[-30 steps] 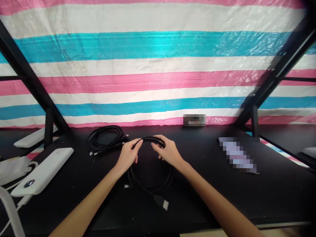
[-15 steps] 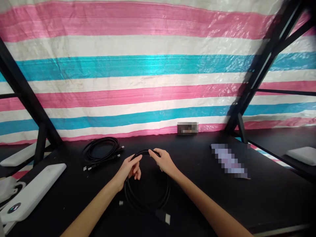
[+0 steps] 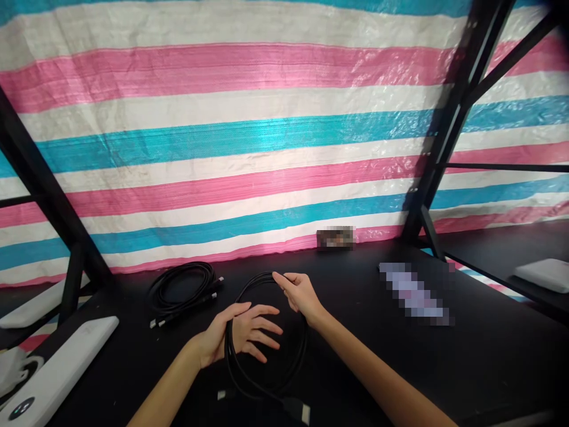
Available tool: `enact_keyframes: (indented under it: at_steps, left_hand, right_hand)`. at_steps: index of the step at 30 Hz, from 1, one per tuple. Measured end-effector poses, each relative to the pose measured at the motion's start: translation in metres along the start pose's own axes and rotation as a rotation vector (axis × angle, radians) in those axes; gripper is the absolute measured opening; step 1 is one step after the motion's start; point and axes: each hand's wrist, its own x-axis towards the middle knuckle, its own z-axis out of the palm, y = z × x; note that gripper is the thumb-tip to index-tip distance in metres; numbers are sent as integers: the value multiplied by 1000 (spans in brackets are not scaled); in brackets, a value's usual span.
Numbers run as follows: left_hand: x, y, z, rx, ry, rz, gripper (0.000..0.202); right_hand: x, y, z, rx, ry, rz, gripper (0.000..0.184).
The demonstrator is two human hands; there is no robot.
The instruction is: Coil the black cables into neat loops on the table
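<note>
A black cable (image 3: 228,350) is wound into a loose coil in front of me, with a light-coloured rectangular plug end (image 3: 304,413) at its bottom and a smaller connector (image 3: 221,394) at lower left. My right hand (image 3: 299,295) pinches the coil's upper right between thumb and fingers. My left hand (image 3: 249,334) is at the coil's left side, its fingers spread through the loop. The cable runs across that palm beside the thumb, without the fingers wrapped round it.
A second coiled black cable (image 3: 186,287) lies at the back left of the black table (image 3: 355,367). A long white device with a small display (image 3: 66,367) and a white charger (image 3: 13,367) are on the left. A blurred flat item (image 3: 413,290) lies right, a small blurred box (image 3: 335,238) behind.
My left hand has slid down the coil's left side from the top, and its fingers have spread. My right hand still pinches the coil near the top right. The view has shifted slightly.
</note>
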Motion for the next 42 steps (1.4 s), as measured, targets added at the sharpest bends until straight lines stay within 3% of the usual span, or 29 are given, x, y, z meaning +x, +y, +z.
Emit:
enact_keyframes:
  at_steps: [11, 19, 25, 30, 36, 42]
  left_hand:
    - [-8, -2, -5, 105, -299, -147, 86]
    - [-21, 8, 3, 186, -93, -156, 90]
    - [-18, 0, -6, 193, -147, -210, 99]
    - [-10, 1, -6, 215, -102, -108, 80]
    - [0, 8, -1, 328, 266, -45, 47]
    - [4, 2, -5, 323, 366, 6, 38]
  right_hand:
    - [-6, -7, 2, 0, -20, -53, 50]
    - [-5, -15, 1, 128, 11, -19, 48]
    - [-1, -20, -6, 167, 56, -28, 49]
    - [3, -19, -11, 173, 53, -11, 46]
    - [7, -14, -14, 68, 113, -6, 46]
    - [9, -9, -15, -49, 81, 36, 37]
